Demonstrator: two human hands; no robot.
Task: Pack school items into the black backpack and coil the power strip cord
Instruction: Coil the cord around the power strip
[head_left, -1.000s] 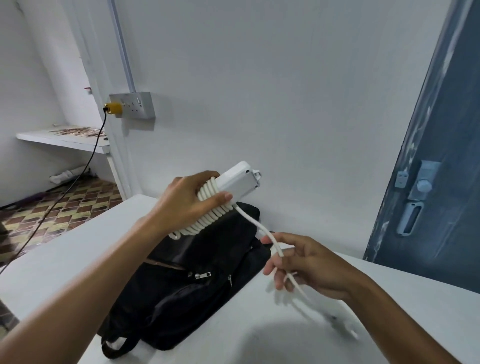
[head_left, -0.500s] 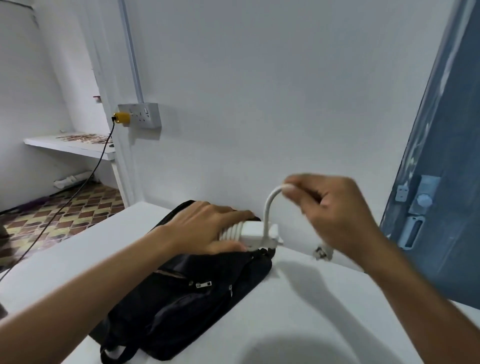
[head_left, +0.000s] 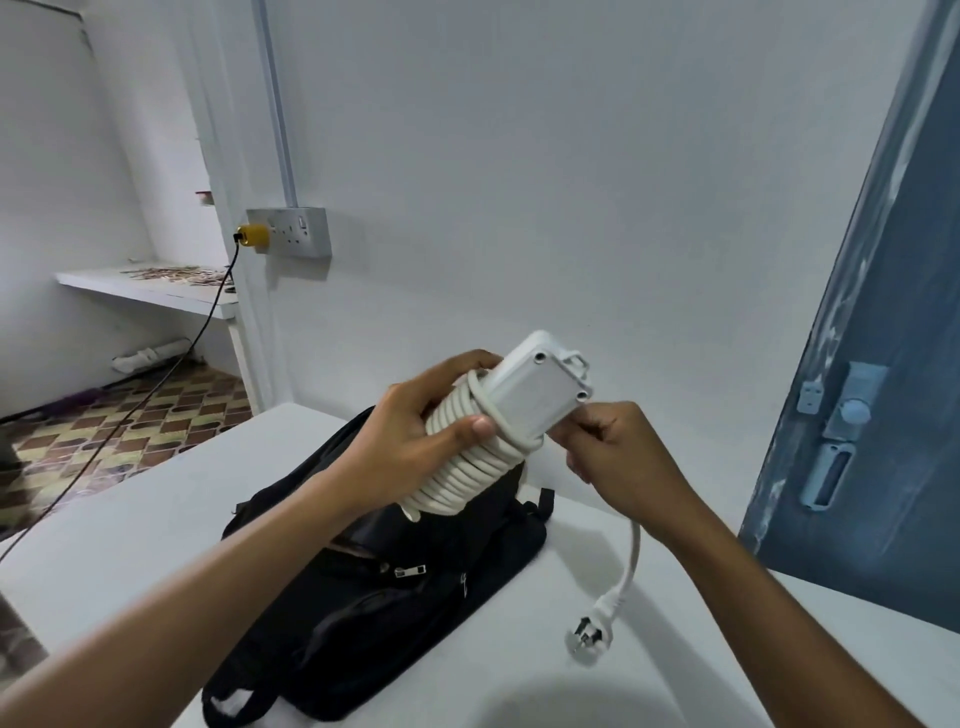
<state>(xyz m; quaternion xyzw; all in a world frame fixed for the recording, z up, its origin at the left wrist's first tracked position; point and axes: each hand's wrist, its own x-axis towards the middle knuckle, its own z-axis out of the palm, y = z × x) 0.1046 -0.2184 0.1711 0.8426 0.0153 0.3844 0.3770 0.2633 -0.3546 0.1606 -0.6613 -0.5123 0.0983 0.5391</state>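
From the head camera, the left hand grips the power strip around its wound white cord, thumb pressed across the turns, probably so the coil cannot slip loose. It is held up over the far end of the black backpack, which lies on the white table. The right hand, fingers curled, pinches the cord just beside the strip's right corner, apparently to keep tension on the last turn. The short free tail drops below that hand, and its plug hangs near the table, right of the backpack. Only this tail seems left to wind.
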